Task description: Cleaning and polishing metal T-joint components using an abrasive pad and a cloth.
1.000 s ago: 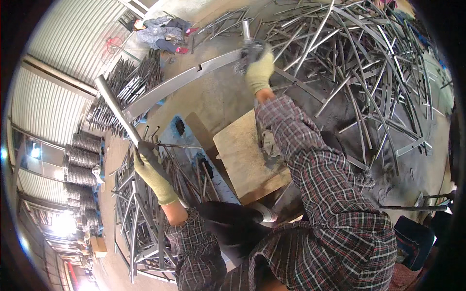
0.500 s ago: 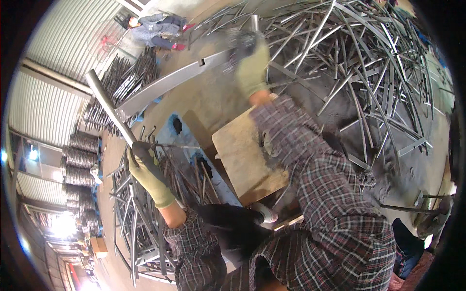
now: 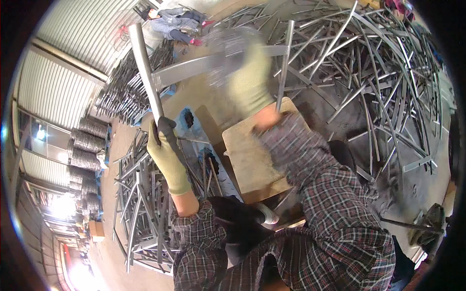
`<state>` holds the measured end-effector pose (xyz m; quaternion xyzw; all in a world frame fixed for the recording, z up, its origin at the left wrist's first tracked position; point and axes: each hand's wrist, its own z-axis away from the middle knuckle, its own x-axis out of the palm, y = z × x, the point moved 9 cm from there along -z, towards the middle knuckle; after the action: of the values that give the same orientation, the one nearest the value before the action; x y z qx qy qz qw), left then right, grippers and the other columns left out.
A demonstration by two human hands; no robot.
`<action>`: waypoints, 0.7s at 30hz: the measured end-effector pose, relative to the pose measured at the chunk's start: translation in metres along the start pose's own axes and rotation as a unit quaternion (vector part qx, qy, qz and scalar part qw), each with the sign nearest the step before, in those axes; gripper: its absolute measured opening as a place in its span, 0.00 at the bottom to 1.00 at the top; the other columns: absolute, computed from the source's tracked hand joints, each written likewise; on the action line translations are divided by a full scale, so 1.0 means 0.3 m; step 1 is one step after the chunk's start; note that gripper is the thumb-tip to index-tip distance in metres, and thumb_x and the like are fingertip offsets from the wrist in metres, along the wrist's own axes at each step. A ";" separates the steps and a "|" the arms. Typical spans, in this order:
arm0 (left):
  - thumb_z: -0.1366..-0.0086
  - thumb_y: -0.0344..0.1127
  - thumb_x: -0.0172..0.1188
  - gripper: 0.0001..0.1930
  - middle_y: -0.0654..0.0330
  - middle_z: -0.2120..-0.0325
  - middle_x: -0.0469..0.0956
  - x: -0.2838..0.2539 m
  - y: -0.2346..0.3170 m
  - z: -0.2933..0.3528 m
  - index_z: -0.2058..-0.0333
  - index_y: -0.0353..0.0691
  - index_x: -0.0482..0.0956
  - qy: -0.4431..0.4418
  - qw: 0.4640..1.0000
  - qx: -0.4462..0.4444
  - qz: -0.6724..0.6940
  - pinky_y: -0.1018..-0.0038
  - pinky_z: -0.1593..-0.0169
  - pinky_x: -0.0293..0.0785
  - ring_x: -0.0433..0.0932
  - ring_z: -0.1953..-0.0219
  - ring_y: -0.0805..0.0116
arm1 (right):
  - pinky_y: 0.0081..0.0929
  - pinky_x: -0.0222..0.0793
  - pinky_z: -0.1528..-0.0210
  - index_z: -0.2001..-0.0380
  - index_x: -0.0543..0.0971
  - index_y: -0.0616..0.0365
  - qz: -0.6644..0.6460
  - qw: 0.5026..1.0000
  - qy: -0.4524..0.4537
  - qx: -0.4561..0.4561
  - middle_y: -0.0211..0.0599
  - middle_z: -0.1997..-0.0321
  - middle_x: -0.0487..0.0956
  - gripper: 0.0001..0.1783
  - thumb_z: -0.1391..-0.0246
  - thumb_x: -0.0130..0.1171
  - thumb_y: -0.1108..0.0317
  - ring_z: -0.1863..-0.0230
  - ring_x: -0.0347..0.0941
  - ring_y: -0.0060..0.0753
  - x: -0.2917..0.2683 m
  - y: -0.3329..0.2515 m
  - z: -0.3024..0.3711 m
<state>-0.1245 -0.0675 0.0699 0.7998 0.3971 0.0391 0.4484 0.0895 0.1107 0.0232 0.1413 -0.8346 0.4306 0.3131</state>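
"What's on your feed?"
"I see the left hand (image 3: 167, 156) clasping the left tube (image 3: 143, 63) of the metal frame (image 3: 182, 71); its crossbar (image 3: 194, 67) runs behind the blurred right hand (image 3: 248, 75), whose grip I cannot tell."

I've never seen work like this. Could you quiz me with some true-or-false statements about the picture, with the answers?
1. The left hand grips a metal tube. True.
2. The right hand looks sharp and clear. False: it is blurred, beside a flat metal bar.
3. Both hands are bare. False: both wear gloves.
4. Another person shows at the upper left. True.
5. The sleeves are plain white. False: they are dark plaid.
6. A loose heap of metal pieces lies on the right. True.
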 end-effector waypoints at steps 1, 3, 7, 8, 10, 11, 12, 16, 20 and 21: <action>0.28 0.50 0.51 0.21 0.70 0.80 0.64 -0.030 0.004 -0.002 0.68 0.35 0.73 0.032 0.999 0.031 0.006 0.81 0.74 0.52 0.57 0.77 0.82 | 0.36 0.71 0.57 0.59 0.78 0.55 0.242 0.928 -0.036 -0.281 0.39 0.59 0.78 0.16 0.51 0.66 0.64 0.58 0.76 0.42 0.178 -0.301 0.171; 0.28 0.50 0.51 0.20 0.70 0.80 0.64 -0.036 0.021 0.011 0.68 0.35 0.74 0.052 0.996 0.064 0.024 0.81 0.74 0.52 0.57 0.77 0.82 | 0.41 0.70 0.58 0.60 0.78 0.55 0.137 0.909 -0.138 -0.367 0.42 0.61 0.77 0.19 0.58 0.68 0.66 0.60 0.74 0.53 0.351 -0.475 0.280; 0.29 0.51 0.52 0.21 0.71 0.81 0.63 -0.086 0.012 0.038 0.69 0.36 0.73 0.015 1.000 0.003 -0.011 0.80 0.75 0.52 0.57 0.78 0.82 | 0.36 0.72 0.59 0.59 0.77 0.57 0.242 0.943 -0.049 -0.224 0.39 0.63 0.78 0.14 0.52 0.63 0.71 0.62 0.76 0.41 0.074 -0.245 0.081; 0.30 0.52 0.53 0.22 0.71 0.81 0.63 -0.089 0.008 0.043 0.69 0.36 0.73 0.017 1.000 0.007 -0.013 0.80 0.75 0.52 0.57 0.78 0.82 | 0.33 0.73 0.60 0.59 0.77 0.58 0.223 0.965 -0.031 -0.135 0.39 0.64 0.78 0.14 0.51 0.61 0.74 0.62 0.76 0.37 -0.060 -0.142 0.003; 0.30 0.52 0.53 0.22 0.71 0.82 0.61 -0.081 0.002 0.045 0.70 0.36 0.72 0.029 0.999 0.008 0.013 0.81 0.76 0.51 0.57 0.79 0.83 | 0.36 0.73 0.67 0.62 0.78 0.61 0.181 0.978 0.092 0.042 0.45 0.69 0.81 0.11 0.49 0.58 0.71 0.69 0.78 0.42 -0.292 0.088 -0.142; 0.29 0.51 0.52 0.21 0.72 0.82 0.61 -0.091 -0.002 0.044 0.69 0.36 0.72 0.026 1.000 0.002 0.001 0.81 0.77 0.51 0.57 0.80 0.83 | 0.37 0.74 0.68 0.62 0.78 0.62 0.154 0.986 0.059 -0.016 0.46 0.70 0.81 0.11 0.49 0.59 0.70 0.70 0.78 0.45 -0.238 0.022 -0.125; 0.29 0.50 0.52 0.20 0.72 0.82 0.61 -0.083 -0.001 0.048 0.69 0.37 0.72 0.020 1.000 -0.003 -0.008 0.81 0.77 0.50 0.56 0.80 0.84 | 0.38 0.74 0.68 0.62 0.78 0.64 0.130 0.988 0.029 -0.076 0.48 0.72 0.81 0.12 0.49 0.59 0.69 0.71 0.78 0.48 -0.152 -0.093 -0.084; 0.28 0.49 0.50 0.20 0.72 0.79 0.65 -0.093 0.008 0.050 0.67 0.35 0.74 0.076 0.996 -0.006 0.038 0.81 0.77 0.53 0.59 0.80 0.83 | 0.44 0.66 0.44 0.60 0.81 0.50 0.093 0.924 -0.230 -0.292 0.47 0.58 0.79 0.18 0.58 0.64 0.62 0.48 0.71 0.54 0.311 -0.444 0.282; 0.28 0.47 0.50 0.19 0.67 0.73 0.67 -0.136 -0.071 0.062 0.67 0.35 0.73 0.014 0.999 -0.020 -0.035 0.79 0.73 0.57 0.62 0.74 0.79 | 0.36 0.73 0.58 0.60 0.79 0.58 0.237 0.916 -0.121 -0.301 0.43 0.62 0.79 0.17 0.56 0.65 0.70 0.60 0.77 0.44 0.068 -0.331 0.132; 0.27 0.47 0.48 0.19 0.68 0.74 0.66 -0.094 0.014 0.067 0.67 0.36 0.73 0.006 0.998 0.041 -0.049 0.80 0.73 0.55 0.59 0.75 0.80 | 0.37 0.74 0.57 0.58 0.79 0.57 0.215 0.956 -0.073 -0.186 0.44 0.62 0.79 0.18 0.56 0.65 0.67 0.58 0.77 0.43 -0.108 -0.120 -0.017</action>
<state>-0.1328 -0.1013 0.0695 0.7969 0.4402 0.0056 0.4137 0.1346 0.0927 0.0271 -0.0713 -0.9312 0.3133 0.1721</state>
